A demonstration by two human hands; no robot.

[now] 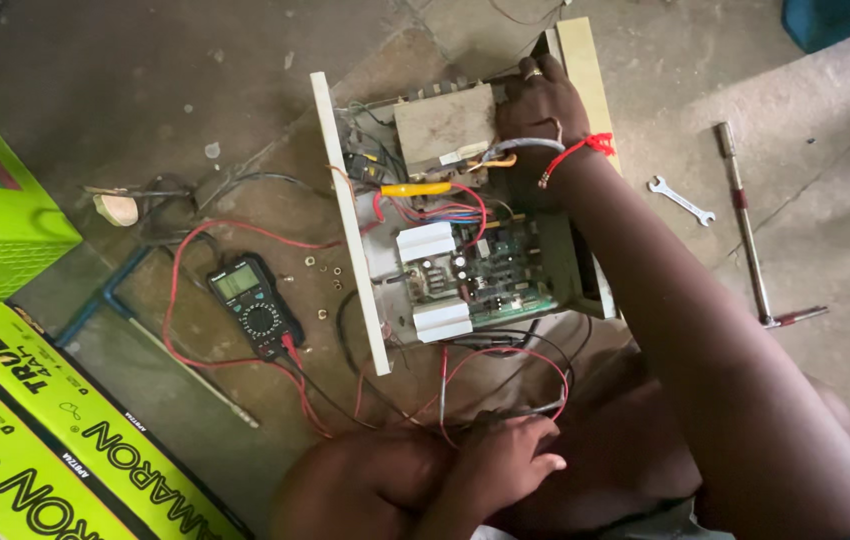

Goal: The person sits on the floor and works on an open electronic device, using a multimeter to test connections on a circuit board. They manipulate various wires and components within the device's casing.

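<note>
Our right hand (537, 105) is down inside the open chassis (465, 215), grip curled beside the grey transformer block (445, 125), though we cannot tell what it clasps. Our left hand (505, 462) pinches the red probe lead (505, 360), multimeter (253, 303) well off to its left on the floor.

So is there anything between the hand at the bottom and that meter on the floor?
Only loose wires. The left hand rests low in the picture, on the person's leg. The meter lies up and to its left on the floor. Red and black leads trail across the gap; nothing solid is there.
</note>
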